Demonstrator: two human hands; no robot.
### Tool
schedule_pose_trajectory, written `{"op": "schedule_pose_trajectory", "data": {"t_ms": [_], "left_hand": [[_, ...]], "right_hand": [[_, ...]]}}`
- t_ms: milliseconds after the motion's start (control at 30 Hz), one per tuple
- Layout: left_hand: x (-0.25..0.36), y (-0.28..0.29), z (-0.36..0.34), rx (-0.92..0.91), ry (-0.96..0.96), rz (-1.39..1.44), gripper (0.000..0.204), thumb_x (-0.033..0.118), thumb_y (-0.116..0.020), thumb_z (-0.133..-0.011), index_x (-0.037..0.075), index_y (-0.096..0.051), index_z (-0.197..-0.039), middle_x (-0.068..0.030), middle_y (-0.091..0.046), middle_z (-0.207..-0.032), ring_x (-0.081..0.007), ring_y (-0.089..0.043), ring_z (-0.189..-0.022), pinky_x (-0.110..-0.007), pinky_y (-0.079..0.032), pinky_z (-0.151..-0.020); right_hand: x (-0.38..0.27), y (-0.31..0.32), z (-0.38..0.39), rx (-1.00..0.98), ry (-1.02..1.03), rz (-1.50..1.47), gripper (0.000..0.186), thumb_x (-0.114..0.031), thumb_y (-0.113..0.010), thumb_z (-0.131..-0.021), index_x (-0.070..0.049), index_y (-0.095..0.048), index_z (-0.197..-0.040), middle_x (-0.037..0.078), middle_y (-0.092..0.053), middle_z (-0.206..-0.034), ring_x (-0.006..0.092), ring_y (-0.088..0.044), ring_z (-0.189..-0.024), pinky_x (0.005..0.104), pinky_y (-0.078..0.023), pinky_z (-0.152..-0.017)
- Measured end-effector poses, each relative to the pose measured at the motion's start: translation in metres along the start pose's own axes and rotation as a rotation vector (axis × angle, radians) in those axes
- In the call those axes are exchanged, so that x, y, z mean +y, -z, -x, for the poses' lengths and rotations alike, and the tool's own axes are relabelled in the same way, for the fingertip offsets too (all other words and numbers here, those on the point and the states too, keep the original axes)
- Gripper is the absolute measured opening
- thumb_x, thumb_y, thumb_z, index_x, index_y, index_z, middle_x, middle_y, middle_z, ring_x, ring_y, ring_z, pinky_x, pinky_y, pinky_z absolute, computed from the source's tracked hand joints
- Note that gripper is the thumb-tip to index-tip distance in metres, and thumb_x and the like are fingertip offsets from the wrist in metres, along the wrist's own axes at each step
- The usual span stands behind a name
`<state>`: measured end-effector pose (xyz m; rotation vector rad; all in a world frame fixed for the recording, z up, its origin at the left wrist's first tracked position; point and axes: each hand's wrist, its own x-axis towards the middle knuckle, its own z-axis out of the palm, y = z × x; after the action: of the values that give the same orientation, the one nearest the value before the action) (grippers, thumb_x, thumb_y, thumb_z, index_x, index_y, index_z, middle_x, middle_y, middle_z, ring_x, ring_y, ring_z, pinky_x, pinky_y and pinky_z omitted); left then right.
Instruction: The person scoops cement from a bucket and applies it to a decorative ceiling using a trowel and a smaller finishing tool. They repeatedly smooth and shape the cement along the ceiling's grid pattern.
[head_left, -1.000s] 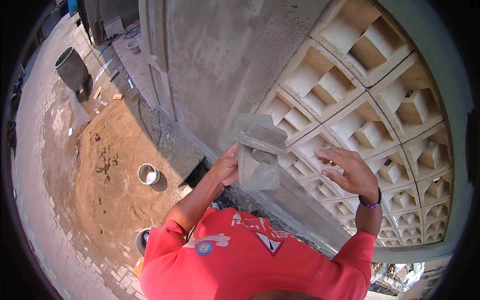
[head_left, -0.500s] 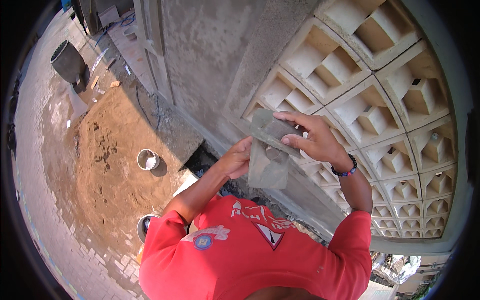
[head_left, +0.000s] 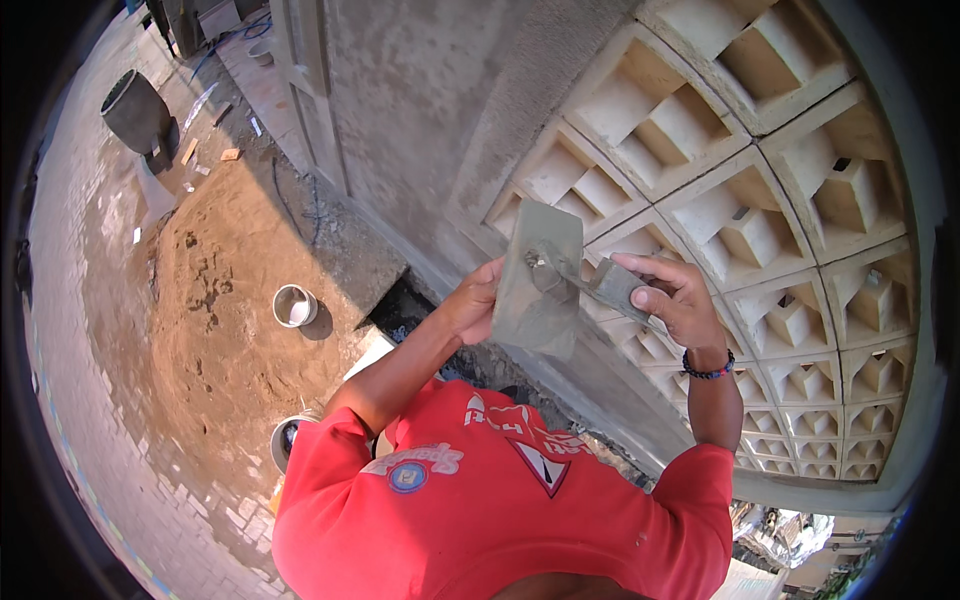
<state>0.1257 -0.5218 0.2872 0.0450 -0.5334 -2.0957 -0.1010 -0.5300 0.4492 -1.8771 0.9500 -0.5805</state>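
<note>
In front of my chest, my left hand (head_left: pixel 473 300) grips a flat rectangular plastering float (head_left: pixel 530 310) from its left edge; most of the fingers are hidden behind it. Wet grey mortar (head_left: pixel 548 268) is smeared in a small lump on the float's upper face. My right hand (head_left: pixel 680 305), with a dark beaded bracelet at the wrist, pinches a small grey slab-shaped tool (head_left: pixel 618 290) between thumb and fingers. Its left end is close to the mortar; whether they touch I cannot tell. The exact kind of this tool does not show.
A grey plastered wall (head_left: pixel 400 110) and cream ventilation blocks (head_left: pixel 690 120) rise ahead and to the right. At left lies a sand heap (head_left: pixel 230 270) with a white bucket (head_left: pixel 295 306) on it. Another bucket (head_left: pixel 283 440) is by my left elbow. A dark tub (head_left: pixel 137 112) stands farther off.
The float has turned so its mortar-smeared face shows more fully. My right hand has moved right and slightly down, drawing the slab-shaped tool from over the float to its right side.
</note>
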Motion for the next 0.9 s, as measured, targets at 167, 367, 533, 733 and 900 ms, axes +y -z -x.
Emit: {"op": "schedule_pose_trajectory", "data": {"t_ms": [167, 367, 533, 733, 900], "left_hand": [[-0.004, -0.003, -0.004, 0.024, 0.012, 0.039, 0.044, 0.014, -0.057, -0.086, 0.001, -0.042, -0.125, -0.0118, -0.056, -0.117, -0.0198, -0.059, -0.102, -0.033, -0.049, -0.088], [-0.009, -0.007, -0.010, -0.010, -0.006, 0.070, 0.043, 0.011, -0.055, -0.086, 0.003, -0.042, -0.126, -0.0107, -0.056, -0.117, -0.0184, -0.059, -0.101, -0.032, -0.050, -0.086], [-0.014, 0.009, -0.013, 0.106, 0.054, 0.000, 0.053, 0.006, -0.056, -0.085, 0.005, -0.034, -0.133, -0.0112, -0.051, -0.123, -0.0201, -0.054, -0.110, -0.033, -0.046, -0.093], [-0.007, 0.020, -0.022, 0.265, 0.015, 0.047, 0.045, 0.002, -0.056, -0.081, 0.005, -0.044, -0.124, -0.0109, -0.057, -0.114, -0.0224, -0.059, -0.101, -0.037, -0.049, -0.087], [-0.002, 0.034, -0.022, 0.285, -0.065, -0.066, 0.037, 0.027, -0.057, -0.084, 0.007, -0.053, -0.114, -0.0077, -0.060, -0.110, -0.0225, -0.058, -0.101, -0.038, -0.047, -0.087]], "right_hand": [[-0.002, 0.007, 0.003, -0.094, 0.014, 0.165, 0.037, -0.014, -0.061, -0.083, 0.000, -0.057, -0.116, 0.013, -0.065, -0.100, 0.0156, -0.059, -0.085, 0.0268, -0.044, -0.077], [0.003, 0.001, 0.006, -0.129, 0.016, 0.182, 0.036, -0.015, -0.060, -0.084, -0.002, -0.056, -0.118, 0.012, -0.065, -0.099, 0.0162, -0.059, -0.083, 0.0266, -0.044, -0.076], [0.017, -0.014, 0.016, -0.087, -0.066, 0.001, 0.037, -0.019, -0.059, -0.086, -0.004, -0.056, -0.120, 0.008, -0.065, -0.096, 0.0110, -0.055, -0.079, 0.0254, -0.043, -0.074], [0.022, -0.020, 0.035, -0.092, -0.123, -0.330, 0.043, -0.022, -0.063, -0.084, 0.001, -0.055, -0.119, 0.008, -0.062, -0.101, 0.0089, -0.054, -0.085, 0.0236, -0.044, -0.074], [-0.005, 0.010, 0.052, 0.401, 0.211, -0.866, 0.052, -0.021, -0.064, -0.084, 0.005, -0.045, -0.125, 0.011, -0.058, -0.110, 0.0121, -0.058, -0.096, 0.0234, -0.047, -0.083]]}}
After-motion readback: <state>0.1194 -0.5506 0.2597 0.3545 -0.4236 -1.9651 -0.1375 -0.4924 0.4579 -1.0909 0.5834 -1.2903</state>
